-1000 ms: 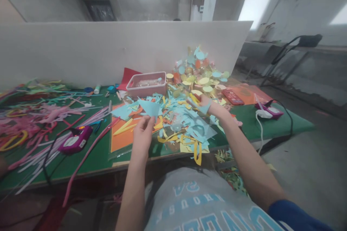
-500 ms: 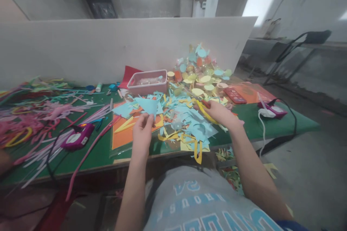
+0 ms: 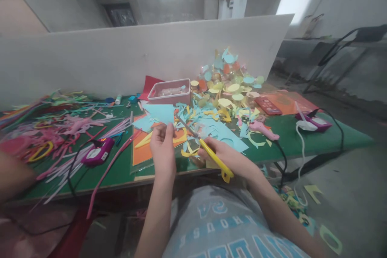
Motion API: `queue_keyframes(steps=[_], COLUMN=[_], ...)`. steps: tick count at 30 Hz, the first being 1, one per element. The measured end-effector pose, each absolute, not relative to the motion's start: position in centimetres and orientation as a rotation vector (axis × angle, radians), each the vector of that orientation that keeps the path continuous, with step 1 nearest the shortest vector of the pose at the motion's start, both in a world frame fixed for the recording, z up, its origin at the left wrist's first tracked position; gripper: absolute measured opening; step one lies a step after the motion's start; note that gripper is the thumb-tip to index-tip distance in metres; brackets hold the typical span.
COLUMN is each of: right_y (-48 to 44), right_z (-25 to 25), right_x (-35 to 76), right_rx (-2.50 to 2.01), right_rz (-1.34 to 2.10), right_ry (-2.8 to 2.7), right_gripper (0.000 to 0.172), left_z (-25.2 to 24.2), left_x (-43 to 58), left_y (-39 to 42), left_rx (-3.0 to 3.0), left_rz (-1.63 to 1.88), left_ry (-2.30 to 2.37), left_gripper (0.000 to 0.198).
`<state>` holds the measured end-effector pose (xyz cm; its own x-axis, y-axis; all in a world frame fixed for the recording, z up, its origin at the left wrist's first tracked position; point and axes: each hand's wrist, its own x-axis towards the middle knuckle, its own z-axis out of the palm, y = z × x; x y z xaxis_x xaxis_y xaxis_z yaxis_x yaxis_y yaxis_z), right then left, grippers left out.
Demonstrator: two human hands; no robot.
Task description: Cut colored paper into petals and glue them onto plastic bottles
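My left hand [image 3: 163,139] pinches a light blue sheet of paper [image 3: 159,113] by its lower edge, above the table's near side. In my right hand [image 3: 219,151] are yellow-handled scissors [image 3: 214,157], their blades pointing up and left toward the blue paper. The blade tips lie close to the paper's right side; whether they touch it I cannot tell. Under and behind both hands lies a heap of blue and yellow paper scraps [image 3: 208,127]. An orange sheet [image 3: 145,151] lies below the blue paper, left of my left hand.
A pink basket [image 3: 169,98] stands at the back, beside a pile of paper discs [image 3: 229,76]. On the right lie a pink glue gun [image 3: 263,129], a red phone [image 3: 268,105] and a purple power box [image 3: 314,123]. Pipe cleaners [image 3: 72,125] cover the left. Another person's arm [image 3: 15,177] reaches in.
My right hand has drawn the scissors from the scrap heap toward me and left, near the paper. The glue gun has come into sight. The blue paper now faces me more squarely.
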<state>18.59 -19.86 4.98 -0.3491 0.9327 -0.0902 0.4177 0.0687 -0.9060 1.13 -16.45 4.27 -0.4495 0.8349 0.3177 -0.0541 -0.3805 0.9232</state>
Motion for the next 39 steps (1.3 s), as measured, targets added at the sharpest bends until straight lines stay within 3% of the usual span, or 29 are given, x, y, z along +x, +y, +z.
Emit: queue_keyframes(steps=[34,39], right_y=[-19.7,-19.6], right_z=[3.4,3.5], right_x=[17.3,17.1], right_rx=[-1.151,-1.129], right_rz=[1.374,1.407], right_ry=[-1.682,-1.653], right_gripper=[0.040,0.042], left_z=[4.8,4.4], left_x=[0.0,0.3], left_y=[-16.6,-16.4], left_rx=[1.259,1.241], left_rz=[1.484,1.552], left_ry=[1.297,1.226], left_gripper=[0.031,0.034])
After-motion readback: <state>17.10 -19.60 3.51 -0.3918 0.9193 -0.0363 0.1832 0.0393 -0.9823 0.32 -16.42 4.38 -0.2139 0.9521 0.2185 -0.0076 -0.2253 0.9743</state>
